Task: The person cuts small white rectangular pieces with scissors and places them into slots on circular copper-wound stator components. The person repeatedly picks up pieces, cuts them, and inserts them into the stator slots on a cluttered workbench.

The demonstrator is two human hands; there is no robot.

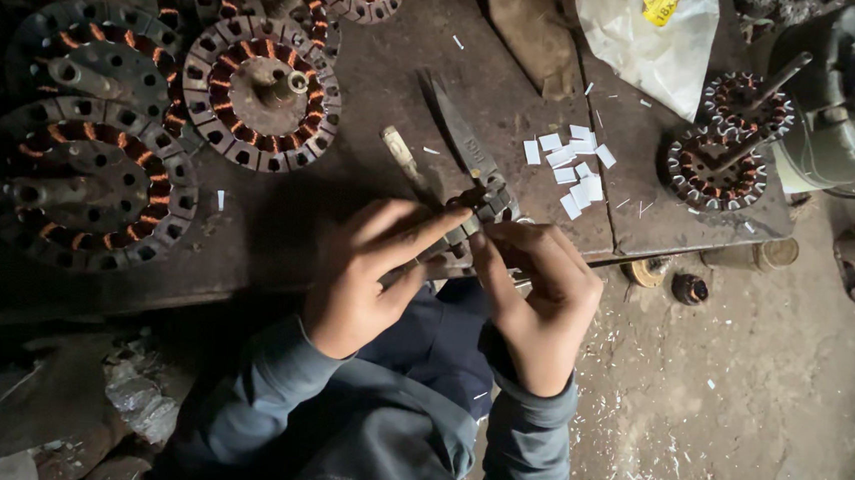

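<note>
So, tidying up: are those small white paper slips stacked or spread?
Spread: the white paper slips lie loosely scattered flat on the workbench, some overlapping.

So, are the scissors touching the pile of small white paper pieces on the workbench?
Apart. The head view shows the scissors lying left of the white paper pieces, with bare dark workbench between them.

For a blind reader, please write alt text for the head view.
Two hands, left hand and right hand, hold a small stator together over a dark bench. Wound stators, scissors and paper slips lie on it.
</note>
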